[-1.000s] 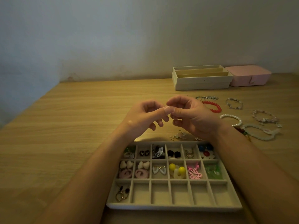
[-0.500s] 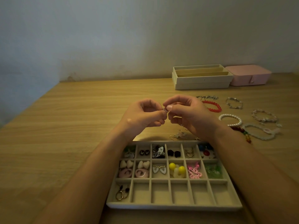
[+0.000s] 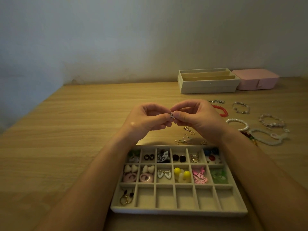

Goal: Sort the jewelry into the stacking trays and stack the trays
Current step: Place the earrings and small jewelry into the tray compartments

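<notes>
1. Beige and felt-lined, the compartment tray (image 3: pixel 180 211) lies on the wooden bench (image 3: pixel 75 139) at its near edge. From my head view it sits between the person's two forearms.
2. Its far and middle rows hold sorted earrings. I see pink butterflies (image 3: pixel 200 176) and yellow balls (image 3: pixel 181 173) in the middle row, and a white flower (image 3: pixel 212 158) with a red centre in the far right corner.
3. In the near row, the leftmost compartment holds gold hoops (image 3: pixel 125 198) with dark beads.
4. Both hands are raised over the bench just beyond the tray's far edge, with their fingertips meeting.
5. The left hand (image 3: pixel 146 120) has its fingers curled, and thumb and forefinger pinch a small silver piece (image 3: pixel 171 115).
6. The right hand (image 3: pixel 200 119) pinches the same piece from the other side, its fingers curled likewise. The piece is too small for me to tell what kind of jewelry it is.
7. Loose earrings (image 3: pixel 185 140) lie on the bench below the right hand, just beyond the tray.
8. Further right, apart from the tray, bracelets lie flat: a red bracelet (image 3: pixel 222 111), a pearl bracelet (image 3: pixel 240 122) and a pale bead bracelet (image 3: pixel 266 138).
9. At the back by the wall stand the stacked trays (image 3: pixel 208 85), with a pink box (image 3: pixel 256 80) just beside them on the right.
</notes>
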`<state>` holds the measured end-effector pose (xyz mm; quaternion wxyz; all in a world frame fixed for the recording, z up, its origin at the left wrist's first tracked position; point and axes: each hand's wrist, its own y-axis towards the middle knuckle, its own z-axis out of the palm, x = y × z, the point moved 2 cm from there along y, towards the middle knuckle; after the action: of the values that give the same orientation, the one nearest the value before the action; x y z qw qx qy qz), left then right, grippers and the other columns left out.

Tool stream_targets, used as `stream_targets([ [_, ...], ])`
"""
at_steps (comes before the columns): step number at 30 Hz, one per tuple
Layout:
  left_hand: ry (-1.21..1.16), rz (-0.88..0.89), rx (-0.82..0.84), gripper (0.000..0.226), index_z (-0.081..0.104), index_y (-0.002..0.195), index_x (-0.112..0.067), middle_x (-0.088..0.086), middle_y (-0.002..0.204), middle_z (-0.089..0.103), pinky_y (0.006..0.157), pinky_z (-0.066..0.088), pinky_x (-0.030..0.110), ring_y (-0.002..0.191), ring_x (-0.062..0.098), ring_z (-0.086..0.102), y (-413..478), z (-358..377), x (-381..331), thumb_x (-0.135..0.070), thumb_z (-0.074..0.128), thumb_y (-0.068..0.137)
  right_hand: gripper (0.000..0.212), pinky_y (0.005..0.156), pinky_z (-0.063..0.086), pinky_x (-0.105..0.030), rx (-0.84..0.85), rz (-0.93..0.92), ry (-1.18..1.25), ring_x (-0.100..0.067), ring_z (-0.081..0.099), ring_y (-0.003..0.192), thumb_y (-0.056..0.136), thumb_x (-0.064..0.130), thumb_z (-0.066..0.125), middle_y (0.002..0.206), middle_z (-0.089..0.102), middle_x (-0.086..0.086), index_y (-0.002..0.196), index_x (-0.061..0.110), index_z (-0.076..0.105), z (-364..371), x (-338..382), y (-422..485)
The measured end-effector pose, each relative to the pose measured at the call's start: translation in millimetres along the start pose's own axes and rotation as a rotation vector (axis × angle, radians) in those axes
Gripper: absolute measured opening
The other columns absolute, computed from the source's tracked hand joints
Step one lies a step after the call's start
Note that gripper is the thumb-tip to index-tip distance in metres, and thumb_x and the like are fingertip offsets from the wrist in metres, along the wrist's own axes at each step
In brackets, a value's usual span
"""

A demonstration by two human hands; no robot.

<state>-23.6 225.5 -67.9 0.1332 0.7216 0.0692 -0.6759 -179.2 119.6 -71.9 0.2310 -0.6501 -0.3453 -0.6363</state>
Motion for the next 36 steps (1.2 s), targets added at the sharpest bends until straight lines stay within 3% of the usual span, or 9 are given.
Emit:
stream_targets([
  [5,0.067,-0.042,0.020,0.007,0.070,0.099,-0.009,0.015,0.094,0.077,0.074,0.061,0.028,0.084,0.024,0.075,-4.6,-2.4,-6.9,-0.009,0.069,0.092,0.019,0.077,0.060,-0.027,0.066,0.022,-0.117,-0.020,0.074,0.090,0.091,0.004,0.069,0.094,0.077,-0.007,0.108,0.012,0.075,-1.3,9.8,-4.9],
  [11,0.240,-0.060,-0.045,0.018,0.069,0.109,-0.006,0.006,0.092,0.079,0.073,0.060,0.030,0.084,0.021,0.076,-17.1,-10.7,-27.3,-0.020,0.065,0.098,0.016,0.075,0.059,-0.027,0.100,0.065,-0.160,-0.014,0.073,0.083,0.094,0.005,0.067,0.088,0.076,-0.003,0.104,0.013,0.076,3.8,34.9,-16.0],
  [18,0.466,-0.033,-0.133,0.006,0.073,0.094,-0.018,0.000,0.086,0.078,0.064,0.052,0.022,0.074,0.008,0.068,-64.6,-19.1,-29.3,-0.020,0.068,0.094,0.011,0.068,0.055,-0.020,0.221,0.104,-0.429,-0.005,0.067,0.073,0.094,0.015,0.070,0.087,0.075,0.001,0.100,0.022,0.075,37.4,50.6,-45.0],
  [21,0.654,0.001,-0.131,0.006,0.077,0.091,-0.023,-0.007,0.086,0.075,0.069,0.052,0.026,0.073,0.001,0.065,-89.9,-26.9,-22.3,-0.021,0.072,0.089,0.010,0.061,0.049,-0.011,0.306,0.148,-0.506,0.003,0.065,0.069,0.093,0.015,0.071,0.085,0.075,0.006,0.099,0.022,0.075,53.3,54.6,-60.5],
  [24,0.744,0.004,-0.108,0.018,0.075,0.079,-0.034,-0.014,0.080,0.071,0.064,0.044,0.026,0.060,0.000,0.056,-111.8,-32.7,-12.0,-0.018,0.074,0.086,0.009,0.060,0.048,-0.009,0.378,0.163,-0.552,0.004,0.064,0.067,0.091,0.014,0.072,0.075,0.072,0.012,0.096,0.020,0.077,66.9,54.8,-71.4],
  [27,0.790,-0.040,-0.105,0.027,0.071,0.076,-0.038,-0.013,0.080,0.068,0.064,0.043,0.026,0.059,0.001,0.054,-128.5,-38.1,-5.4,-0.012,0.071,0.084,0.010,0.057,0.045,-0.008,0.408,0.168,-0.620,0.005,0.061,0.063,0.091,0.014,0.072,0.071,0.070,0.013,0.094,0.021,0.078,79.6,53.3,-79.2],
  [32,0.752,-0.124,-0.115,0.030,0.069,0.069,-0.037,-0.012,0.085,0.070,0.066,0.043,0.025,0.066,-0.002,0.056,-151.9,-42.8,1.8,-0.009,0.075,0.076,0.008,0.066,0.052,-0.022,0.393,0.165,-0.729,-0.004,0.063,0.070,0.086,0.015,0.079,0.076,0.072,0.009,0.091,0.021,0.080,99.4,45.4,-89.3],
  [36,0.706,-0.144,-0.151,0.025,0.071,0.074,-0.030,-0.007,0.082,0.069,0.070,0.053,0.032,0.076,0.013,0.064,-154.5,-43.2,3.5,-0.006,0.077,0.073,0.009,0.077,0.058,-0.030,0.325,0.167,-0.795,-0.009,0.067,0.080,0.080,0.017,0.084,0.080,0.073,0.009,0.087,0.021,0.080,107.6,36.0,-92.9],
])
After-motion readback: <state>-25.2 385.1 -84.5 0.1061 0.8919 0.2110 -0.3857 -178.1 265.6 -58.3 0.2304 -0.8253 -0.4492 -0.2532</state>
